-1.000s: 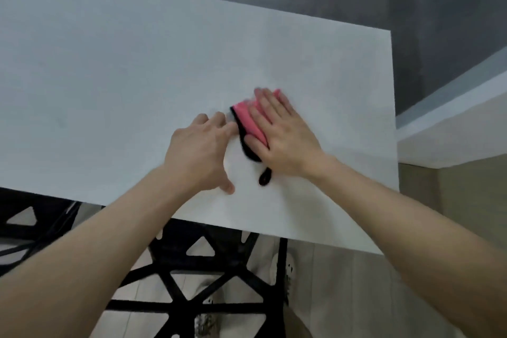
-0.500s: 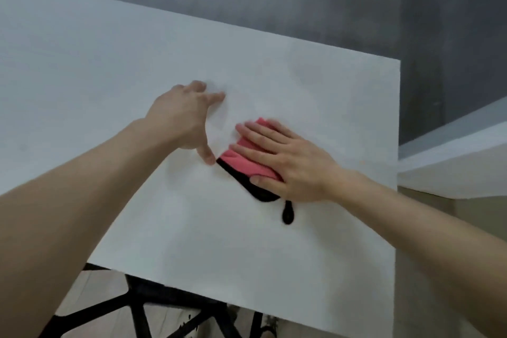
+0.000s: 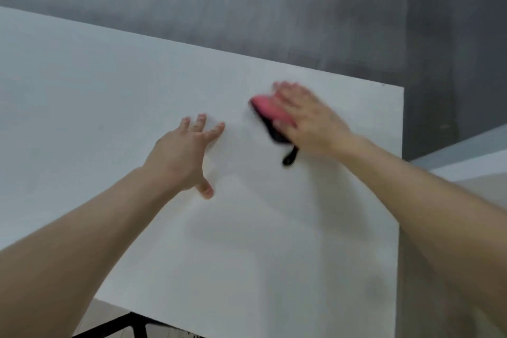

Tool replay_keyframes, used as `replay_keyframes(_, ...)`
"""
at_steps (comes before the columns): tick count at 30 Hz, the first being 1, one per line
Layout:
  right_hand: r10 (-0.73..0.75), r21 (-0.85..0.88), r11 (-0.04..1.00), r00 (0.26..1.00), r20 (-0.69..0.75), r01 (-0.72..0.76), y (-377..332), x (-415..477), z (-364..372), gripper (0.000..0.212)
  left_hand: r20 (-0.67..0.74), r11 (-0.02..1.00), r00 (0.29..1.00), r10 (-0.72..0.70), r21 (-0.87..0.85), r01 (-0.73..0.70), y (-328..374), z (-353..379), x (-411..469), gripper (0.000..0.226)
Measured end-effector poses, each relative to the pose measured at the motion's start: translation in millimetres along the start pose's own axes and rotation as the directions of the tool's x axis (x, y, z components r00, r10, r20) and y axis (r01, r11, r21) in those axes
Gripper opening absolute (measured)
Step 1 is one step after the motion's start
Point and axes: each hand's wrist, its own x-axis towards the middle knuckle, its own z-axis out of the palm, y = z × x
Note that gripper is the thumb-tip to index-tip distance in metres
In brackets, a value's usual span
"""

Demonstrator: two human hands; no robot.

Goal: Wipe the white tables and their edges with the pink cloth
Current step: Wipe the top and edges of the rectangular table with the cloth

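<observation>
White table [image 3: 82, 104]: right hand [image 3: 310, 121], fingers flat, is sliding the cloth [image 3: 270, 110] farther out than before, extending the wipe; left hand [image 3: 182, 158] is resting open beside it.

The pink cloth [image 3: 267, 110], with a black border and a small black loop, lies flat and blurred on the white tabletop [image 3: 96, 118], near its far right corner.

Soft, even indoor light, no glare; faint shadows on white surface [image 3: 82, 96]. Right hand [image 3: 310, 121] & pink cloth [image 3: 267, 110] motion-blurred, frame soft overall, wide-angle bend at edges.
</observation>
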Motion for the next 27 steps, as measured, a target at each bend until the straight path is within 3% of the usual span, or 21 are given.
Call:
replay_keyframes(2,0.370,0.057,0.929,0.925,-0.081,-0.366,7,39,1,0.079,-0.001,1.000,1.000,-0.013,-0.022,0.013,0,1,-1,0.158)
replay_keyframes(3,0.464,0.066,0.886,0.877,-0.124,-0.459,-9,54,4,0.081,-0.002,0.999,1.000,-0.016,-0.030,0.016,0,1,-1,0.158)
replay_keyframes(5,0.377,0.066,0.926,0.912,-0.163,-0.372,-48,57,14,0.076,-0.001,0.999,1.000,-0.017,-0.030,0.017,-2,2,0,0.158)
replay_keyframes(7,0.098,0.052,0.995,0.980,-0.174,-0.090,-59,22,23,0.062,0.002,1.000,1.000,-0.008,-0.024,0.008,-3,4,1,0.158)
replay_keyframes(9,0.038,0.057,0.998,0.982,-0.187,-0.028,-37,-21,22,0.056,-0.002,1.000,1.000,-0.015,-0.026,0.015,-3,5,0,0.159)
replay_keyframes(11,0.193,0.058,0.981,0.972,-0.135,-0.186,-9,-49,15,0.058,-0.001,1.000,1.000,-0.014,-0.025,0.014,-1,4,0,0.159)
replay_keyframes(13,0.427,0.061,0.904,0.897,-0.116,-0.422,-3,-38,13,0.064,-0.008,1.000,1.000,-0.016,-0.020,0.016,-2,4,1,0.159)
replay_keyframes(15,0.564,0.080,0.825,0.807,-0.174,-0.559,-26,14,16,0.076,0.000,1.000,1.000,-0.011,-0.002,0.011,-2,4,2,0.159)
replay_keyframes(17,0.561,0.112,0.828,0.817,-0.133,-0.550,-62,75,15,0.083,0.003,1.000,1.000,-0.006,0.004,0.006,-2,4,2,0.160)
replay_keyframes(19,0.449,0.087,0.892,0.891,-0.067,-0.443,-86,106,13,0.081,-0.003,1.000,1.000,-0.016,-0.001,0.016,-2,4,2,0.161)
replay_keyframes(22,0.344,0.096,0.936,0.938,-0.038,-0.339,-57,75,9,0.071,0.015,1.000,1.000,-0.003,0.008,0.003,0,2,1,0.160)
replay_keyframes(24,0.466,0.104,0.884,0.878,-0.108,-0.456,-13,20,11,0.072,0.007,1.000,1.000,-0.015,-0.002,0.015,0,3,-1,0.160)
replay_keyframes(27,0.653,0.078,0.758,0.751,-0.098,-0.648,36,-50,4,0.080,0.010,1.000,1.000,-0.011,-0.002,0.011,2,1,-1,0.160)
